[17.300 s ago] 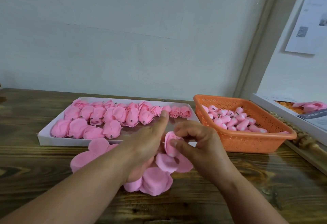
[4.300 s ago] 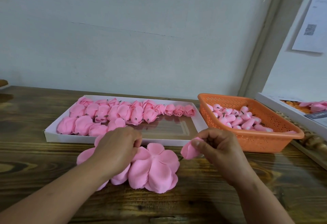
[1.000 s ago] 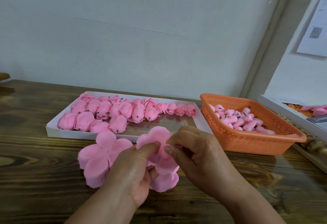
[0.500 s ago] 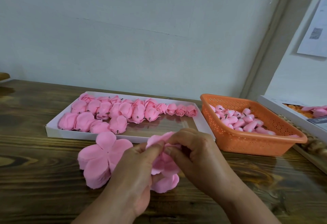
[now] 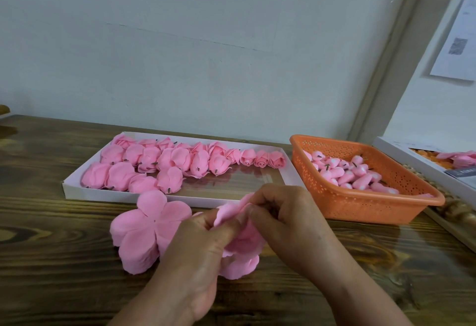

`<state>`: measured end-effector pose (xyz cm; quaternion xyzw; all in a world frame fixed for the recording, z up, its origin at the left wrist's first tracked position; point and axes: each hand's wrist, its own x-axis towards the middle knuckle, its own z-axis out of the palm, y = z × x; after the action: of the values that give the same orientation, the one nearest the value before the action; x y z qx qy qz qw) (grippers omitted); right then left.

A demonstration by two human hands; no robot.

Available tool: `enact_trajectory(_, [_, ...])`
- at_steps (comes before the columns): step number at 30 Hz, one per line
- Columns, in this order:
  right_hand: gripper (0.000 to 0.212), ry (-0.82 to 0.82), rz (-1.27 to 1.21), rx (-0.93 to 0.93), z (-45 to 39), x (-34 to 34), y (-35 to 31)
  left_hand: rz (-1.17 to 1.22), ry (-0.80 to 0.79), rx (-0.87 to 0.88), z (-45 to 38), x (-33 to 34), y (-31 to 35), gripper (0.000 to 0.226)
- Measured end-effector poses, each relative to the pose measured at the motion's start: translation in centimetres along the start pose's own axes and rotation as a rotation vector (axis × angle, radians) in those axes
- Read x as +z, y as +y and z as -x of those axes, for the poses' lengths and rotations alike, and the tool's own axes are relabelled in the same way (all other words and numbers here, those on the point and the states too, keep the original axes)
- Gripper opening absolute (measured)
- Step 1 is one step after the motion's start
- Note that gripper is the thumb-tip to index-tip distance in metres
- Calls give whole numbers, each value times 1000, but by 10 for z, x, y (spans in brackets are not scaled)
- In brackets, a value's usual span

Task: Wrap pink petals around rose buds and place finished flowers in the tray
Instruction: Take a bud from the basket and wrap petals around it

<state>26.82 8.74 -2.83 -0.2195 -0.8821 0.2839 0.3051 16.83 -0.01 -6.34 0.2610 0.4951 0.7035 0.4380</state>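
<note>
Since the frame half a second earlier, both hands have drawn the petal sheet (image 5: pixel 238 225) closer together, and its upper lobe now stands folded between the fingertips instead of spread. Left hand (image 5: pixel 203 246): fingers curled, thumb and forefinger pinching the sheet from the left. Right hand (image 5: pixel 288 220): fingers curled, pinching the same sheet from the right, thumb against the folded edge. Whether a bud sits inside the fold cannot be told; the fingers hide it. Lower lobes of the sheet hang below the hands, just above the wooden table (image 5: pixel 51 261).

A stack of flat petal sheets (image 5: pixel 144 230) lies on the table just left of the left hand. Behind it sits the white tray (image 5: pixel 291 173), its left and rear portions filled with finished flowers (image 5: pixel 177 161). The orange basket (image 5: pixel 365 207), to the right of the tray, contains loose rose buds (image 5: pixel 347 172).
</note>
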Motion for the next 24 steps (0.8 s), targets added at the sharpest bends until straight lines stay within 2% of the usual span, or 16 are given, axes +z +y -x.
enact_trajectory(4, [24,-55,-258,196,-2,-4,2,-38,39,2,-4,-4,-3,34])
enact_trajectory(6, [8,-85,-313,223,-1,-7,1,-68,61,8,-4,-5,-2,35])
enact_trajectory(7, [4,-70,-304,219,-1,-7,0,-78,63,10,-5,-5,-2,34])
enact_trajectory(9, [10,9,-249,185,0,-3,0,-91,68,-2,-8,-4,-3,31])
enact_trajectory(12, [15,125,-65,82,1,6,-1,-89,107,-23,-10,-2,-4,11])
enact_trajectory(14, [16,160,69,14,2,10,1,-77,114,-35,-11,-4,-5,13])
enact_trajectory(20, [15,70,149,-97,-1,3,6,-42,106,-42,-10,-8,-5,21])
enact_trajectory(22, [10,38,217,-116,0,3,6,-52,98,-47,-10,-7,-4,16])
enact_trajectory(24, [10,29,182,-112,1,4,6,-67,99,-49,-9,-6,-2,14])
